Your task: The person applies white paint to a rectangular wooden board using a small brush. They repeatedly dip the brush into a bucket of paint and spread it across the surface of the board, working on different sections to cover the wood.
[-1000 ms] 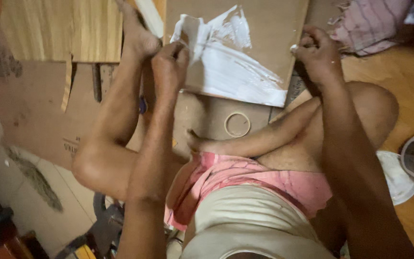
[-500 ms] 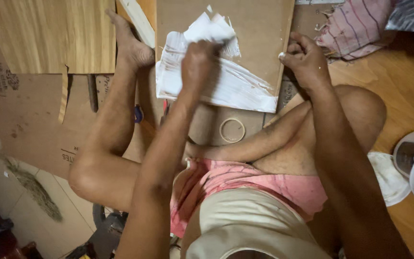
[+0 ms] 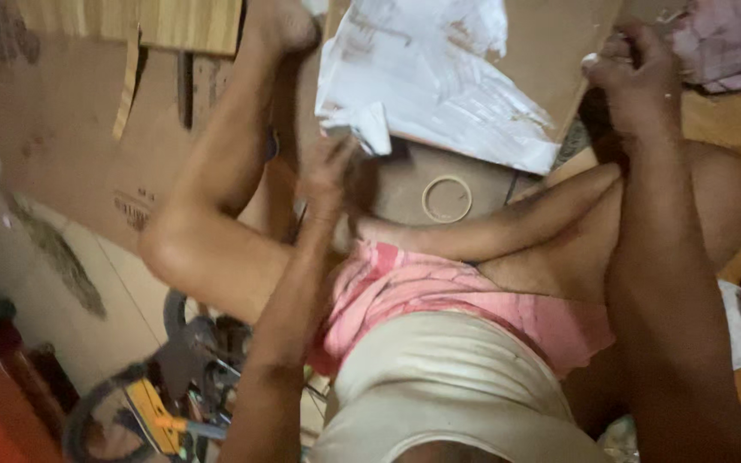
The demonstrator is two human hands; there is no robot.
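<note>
The left hand point(image 3: 329, 167) pinches the white sheet's point(image 3: 422, 77) crumpled near corner on the brown board point(image 3: 551, 51), while the right hand point(image 3: 636, 73) grips the board's right edge.

Left hand point(image 3: 329, 171) reaches forward, fingers pinched, arm extended. Right hand point(image 3: 636, 73) clenched far right, arm straight.

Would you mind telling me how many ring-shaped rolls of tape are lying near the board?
1. The tape ring lies flat on the cardboard just below the white-smeared board, between the left hand and right hand. Others may be hidden.
</note>
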